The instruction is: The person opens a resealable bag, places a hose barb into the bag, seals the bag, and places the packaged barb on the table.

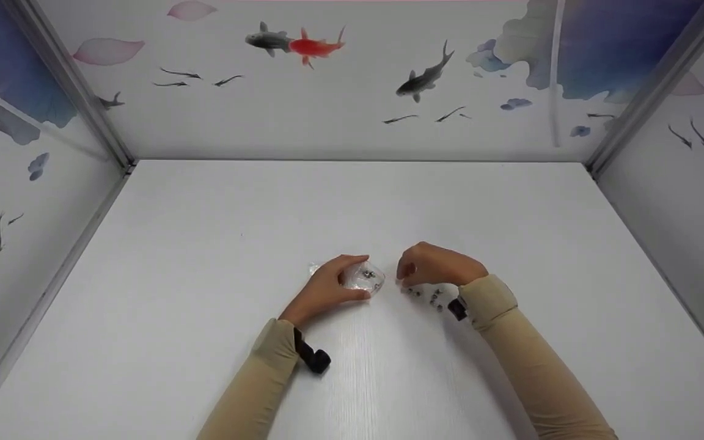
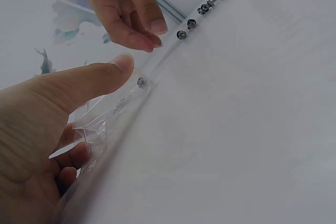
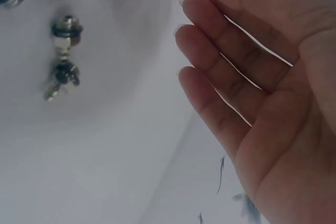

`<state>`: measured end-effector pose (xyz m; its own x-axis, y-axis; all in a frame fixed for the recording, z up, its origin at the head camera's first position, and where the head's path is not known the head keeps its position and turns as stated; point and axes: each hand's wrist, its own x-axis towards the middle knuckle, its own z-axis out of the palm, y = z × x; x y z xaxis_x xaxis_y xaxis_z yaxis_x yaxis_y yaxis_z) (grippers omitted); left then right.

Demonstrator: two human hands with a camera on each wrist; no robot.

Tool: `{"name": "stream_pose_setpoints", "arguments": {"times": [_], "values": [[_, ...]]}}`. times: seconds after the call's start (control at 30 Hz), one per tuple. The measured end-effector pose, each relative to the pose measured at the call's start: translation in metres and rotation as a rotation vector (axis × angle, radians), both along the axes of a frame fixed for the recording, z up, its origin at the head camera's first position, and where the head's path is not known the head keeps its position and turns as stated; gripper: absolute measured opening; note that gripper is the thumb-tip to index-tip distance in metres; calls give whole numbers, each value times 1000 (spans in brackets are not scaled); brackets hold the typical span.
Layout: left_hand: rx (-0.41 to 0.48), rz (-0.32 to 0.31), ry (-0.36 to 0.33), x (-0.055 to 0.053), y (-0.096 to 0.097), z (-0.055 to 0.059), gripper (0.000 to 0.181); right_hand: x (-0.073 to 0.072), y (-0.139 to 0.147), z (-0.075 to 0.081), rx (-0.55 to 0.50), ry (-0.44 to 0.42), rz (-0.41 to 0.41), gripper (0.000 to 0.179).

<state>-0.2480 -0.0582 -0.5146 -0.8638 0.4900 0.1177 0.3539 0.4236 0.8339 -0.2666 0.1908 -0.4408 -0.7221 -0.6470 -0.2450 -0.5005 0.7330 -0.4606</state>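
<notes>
My left hand holds a clear plastic bag on the white table, thumb on the near side and fingers on the far side. A few small metal pieces show through the bag, one of them a metal fitting near its edge in the left wrist view. My right hand hovers just right of the bag, fingers loosely bent, and nothing shows between thumb and fingertips. Several loose metal fittings with dark rings lie on the table beside and below the right hand. The right index fingertip is cut off in the right wrist view.
A white tabletop spreads around both hands. White panels with painted fish, such as the back panel, enclose it at the back and sides. Black camera mounts, one a left wrist camera, sit at the sleeve cuffs.
</notes>
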Motion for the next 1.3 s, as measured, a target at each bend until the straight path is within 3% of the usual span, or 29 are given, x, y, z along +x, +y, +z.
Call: {"name": "stream_pose_setpoints", "arguments": {"times": [0.93, 1.3], "values": [[9, 9, -14, -2, 1, -1, 69, -1, 8, -8, 35, -52, -34, 9], [10, 0, -10, -2, 0, 0, 71, 0, 8, -11, 46, -12, -13, 10]]}}
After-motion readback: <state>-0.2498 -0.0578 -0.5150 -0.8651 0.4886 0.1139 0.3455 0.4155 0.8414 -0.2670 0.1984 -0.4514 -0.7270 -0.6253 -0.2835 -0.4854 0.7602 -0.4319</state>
